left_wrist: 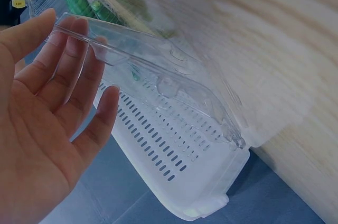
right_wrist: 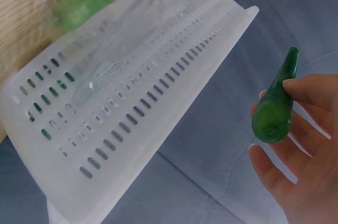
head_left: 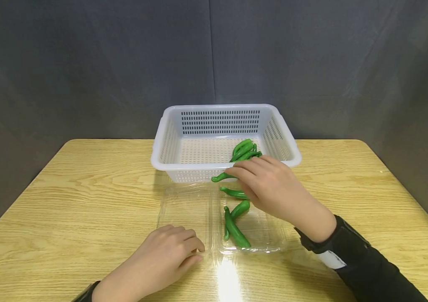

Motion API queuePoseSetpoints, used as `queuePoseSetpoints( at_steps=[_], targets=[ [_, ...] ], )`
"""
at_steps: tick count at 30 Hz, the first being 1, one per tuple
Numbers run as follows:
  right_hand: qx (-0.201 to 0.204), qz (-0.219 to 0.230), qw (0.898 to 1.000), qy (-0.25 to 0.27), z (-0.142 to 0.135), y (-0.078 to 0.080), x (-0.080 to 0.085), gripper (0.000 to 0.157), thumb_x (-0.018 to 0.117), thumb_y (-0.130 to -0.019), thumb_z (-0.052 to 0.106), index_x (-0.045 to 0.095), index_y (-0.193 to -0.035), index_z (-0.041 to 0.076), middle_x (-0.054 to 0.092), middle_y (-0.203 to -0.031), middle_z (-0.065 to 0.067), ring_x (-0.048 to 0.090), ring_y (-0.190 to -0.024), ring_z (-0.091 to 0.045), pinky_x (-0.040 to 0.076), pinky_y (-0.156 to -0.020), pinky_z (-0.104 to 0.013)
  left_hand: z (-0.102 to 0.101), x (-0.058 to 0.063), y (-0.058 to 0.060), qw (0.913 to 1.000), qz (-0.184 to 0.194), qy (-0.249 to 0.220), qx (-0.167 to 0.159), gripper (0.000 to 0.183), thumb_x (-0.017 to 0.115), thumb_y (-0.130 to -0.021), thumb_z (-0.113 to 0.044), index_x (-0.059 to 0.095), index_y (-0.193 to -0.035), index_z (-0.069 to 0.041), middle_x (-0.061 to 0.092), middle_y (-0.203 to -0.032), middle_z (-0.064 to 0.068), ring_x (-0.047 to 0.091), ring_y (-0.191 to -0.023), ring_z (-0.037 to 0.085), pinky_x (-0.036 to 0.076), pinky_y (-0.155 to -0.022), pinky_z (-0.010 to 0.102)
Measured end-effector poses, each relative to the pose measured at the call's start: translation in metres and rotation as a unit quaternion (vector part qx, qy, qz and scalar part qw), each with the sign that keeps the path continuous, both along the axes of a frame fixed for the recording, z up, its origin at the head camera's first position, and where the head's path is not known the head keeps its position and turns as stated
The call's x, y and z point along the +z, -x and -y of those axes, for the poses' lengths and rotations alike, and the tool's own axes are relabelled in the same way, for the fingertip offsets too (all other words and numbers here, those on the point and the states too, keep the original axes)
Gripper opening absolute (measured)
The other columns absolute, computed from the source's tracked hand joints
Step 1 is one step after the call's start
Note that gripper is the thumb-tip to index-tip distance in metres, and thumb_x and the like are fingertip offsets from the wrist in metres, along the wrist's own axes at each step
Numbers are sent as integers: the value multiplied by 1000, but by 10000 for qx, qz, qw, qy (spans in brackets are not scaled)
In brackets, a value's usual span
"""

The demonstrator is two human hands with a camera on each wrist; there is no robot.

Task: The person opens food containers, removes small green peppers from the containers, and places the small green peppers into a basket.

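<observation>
My right hand (head_left: 270, 186) pinches a green chili pepper (right_wrist: 274, 110) between thumb and fingers, just in front of the basket and above the back of the clear plastic clamshell container (head_left: 264, 228). Its narrow end (head_left: 219, 177) points left. Three more green peppers lie in the container's right half: one (head_left: 233, 193) near the back and two crossed (head_left: 237, 235) further forward. By the near edge of the left half (head_left: 187, 209), my left hand (head_left: 168, 251) rests with relaxed fingers. In the left wrist view its fingertips are right at the clear plastic rim (left_wrist: 132, 55).
A white perforated basket (head_left: 214, 172) stands behind the container near the table's back edge. Several green peppers (head_left: 245, 151) lie in its right front part. Wooden tabletop (head_left: 85, 201) extends to both sides, with a dark grey curtain (head_left: 123, 63) behind it.
</observation>
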State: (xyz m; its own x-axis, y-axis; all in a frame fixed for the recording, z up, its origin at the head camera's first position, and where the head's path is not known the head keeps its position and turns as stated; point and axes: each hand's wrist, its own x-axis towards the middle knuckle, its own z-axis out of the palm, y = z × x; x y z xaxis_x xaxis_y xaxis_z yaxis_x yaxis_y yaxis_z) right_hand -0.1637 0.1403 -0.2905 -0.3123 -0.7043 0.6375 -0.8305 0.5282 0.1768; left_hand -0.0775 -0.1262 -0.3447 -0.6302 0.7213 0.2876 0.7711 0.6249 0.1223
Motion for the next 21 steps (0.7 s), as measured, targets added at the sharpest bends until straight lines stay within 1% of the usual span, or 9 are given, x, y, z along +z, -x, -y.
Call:
queuePoseSetpoints(
  at_steps=[8, 15, 21],
  targets=[
    [-24, 22, 9999, 166, -7, 8, 1, 34, 57, -84, -5, 69, -114, 4, 70, -105, -6, 66, -89, -24, 53, -75, -38, 0, 0, 0, 10000, 43, 18, 3, 8, 74, -89, -26, 73, -92, -18, 66, -87, -11, 60, -76, 6, 51, -73, 29],
    [-64, -8, 9997, 231, -11, 13, 0, 30, 59, -85, -4, 70, -112, 4, 70, -104, -6, 67, -91, -25, 54, -77, -40, 0, 0, 0, 9999, 95, 44, 8, 9, 74, -90, -26, 74, -92, -18, 66, -87, -10, 60, -76, 6, 51, -71, 29],
    [-162, -4, 9995, 253, -13, 16, -1, 32, 58, -84, -6, 71, -112, 3, 70, -104, -7, 66, -90, -25, 53, -76, -39, 0, 0, 0, 9999, 119, 41, 6, 8, 74, -90, -26, 74, -92, -18, 66, -87, -11, 60, -76, 5, 50, -71, 28]
  ],
)
